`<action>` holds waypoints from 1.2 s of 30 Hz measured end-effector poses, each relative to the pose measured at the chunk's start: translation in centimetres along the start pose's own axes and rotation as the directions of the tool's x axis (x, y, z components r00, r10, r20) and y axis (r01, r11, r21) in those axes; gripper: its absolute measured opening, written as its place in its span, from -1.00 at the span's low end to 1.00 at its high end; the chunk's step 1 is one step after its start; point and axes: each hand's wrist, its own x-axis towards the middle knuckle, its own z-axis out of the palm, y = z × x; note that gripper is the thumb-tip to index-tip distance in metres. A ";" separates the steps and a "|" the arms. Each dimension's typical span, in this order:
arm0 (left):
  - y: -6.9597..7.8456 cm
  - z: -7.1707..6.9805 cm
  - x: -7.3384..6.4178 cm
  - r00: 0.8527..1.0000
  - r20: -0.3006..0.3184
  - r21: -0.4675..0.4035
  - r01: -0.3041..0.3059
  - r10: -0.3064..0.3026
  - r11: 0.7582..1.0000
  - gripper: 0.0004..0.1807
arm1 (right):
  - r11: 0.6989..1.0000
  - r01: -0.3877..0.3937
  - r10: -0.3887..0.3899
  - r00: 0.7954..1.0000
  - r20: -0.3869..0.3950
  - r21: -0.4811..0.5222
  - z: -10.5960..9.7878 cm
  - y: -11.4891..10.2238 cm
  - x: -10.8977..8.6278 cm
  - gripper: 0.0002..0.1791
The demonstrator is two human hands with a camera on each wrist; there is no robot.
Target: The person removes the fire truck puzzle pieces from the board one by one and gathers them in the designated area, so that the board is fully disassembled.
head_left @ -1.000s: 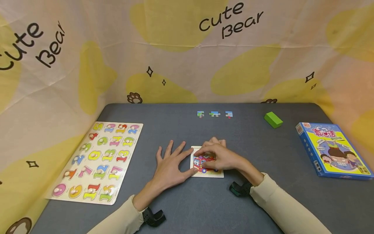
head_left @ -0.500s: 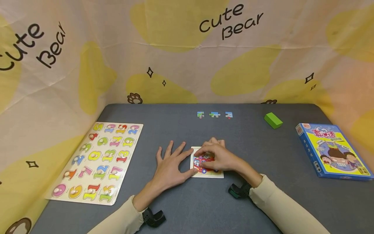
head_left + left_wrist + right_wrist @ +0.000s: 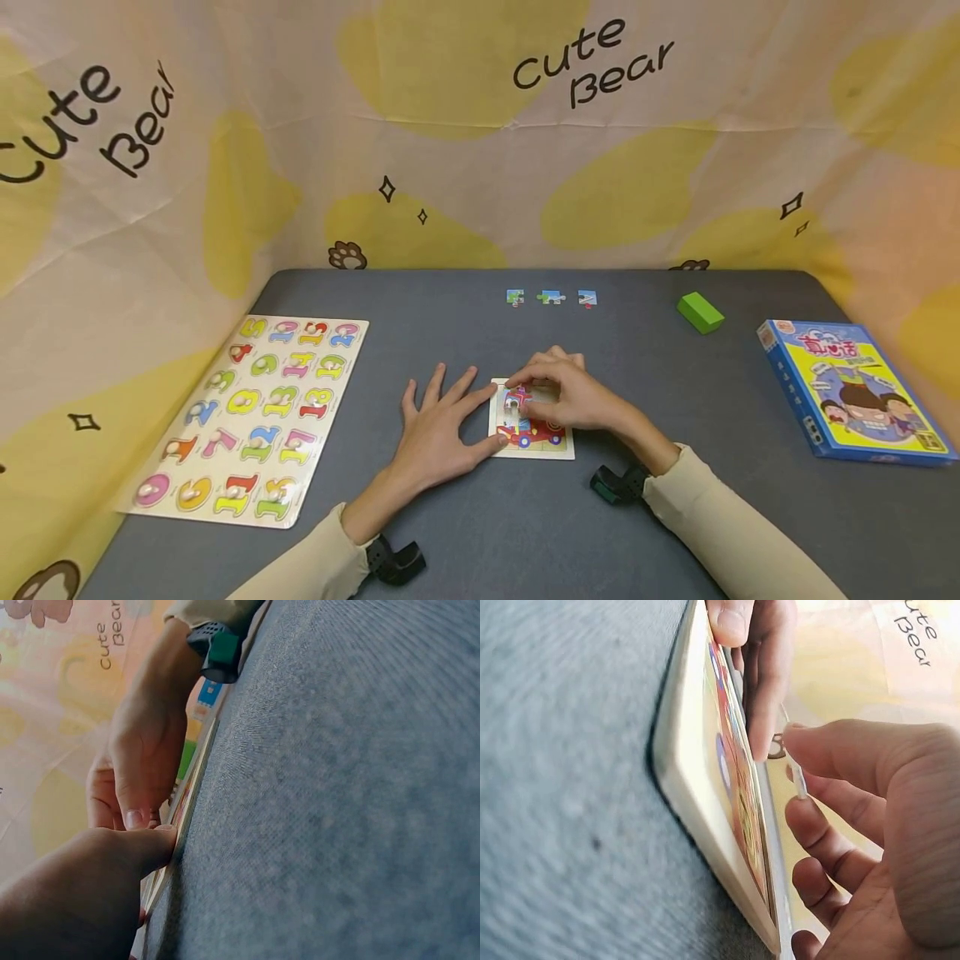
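The number board (image 3: 240, 423) lies along the left edge of the desk (image 3: 525, 533); near the desk's middle, the left hand (image 3: 435, 433), fingers spread, touches the left edge of the truck puzzle (image 3: 532, 450). Compared with half a second earlier, the right hand (image 3: 566, 396) sits higher, exposing more of the truck, and pinches a thin piece (image 3: 801, 782) apart from the puzzle, which indicates that the piece is not seated. The green block (image 3: 701, 313) lies toward the back right corner.

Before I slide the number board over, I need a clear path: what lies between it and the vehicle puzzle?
The left hand, touching the puzzle, then bare tabletop towards the board, in the head view.
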 end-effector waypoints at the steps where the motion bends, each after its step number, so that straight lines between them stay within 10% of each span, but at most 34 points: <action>1: 0.0 0.0 0.0 1.000 0.002 -0.002 0.001 -0.001 1.000 -0.22 | 1.000 -0.003 0.003 1.000 -0.004 0.002 -0.1 0.1 0.0 -0.64; 36: -0.1 0.0 0.1 0.999 0.034 -0.043 0.039 -0.038 0.998 -0.21 | 0.982 -0.146 0.141 0.989 -0.049 -0.120 -3.5 5.4 6.1 -0.67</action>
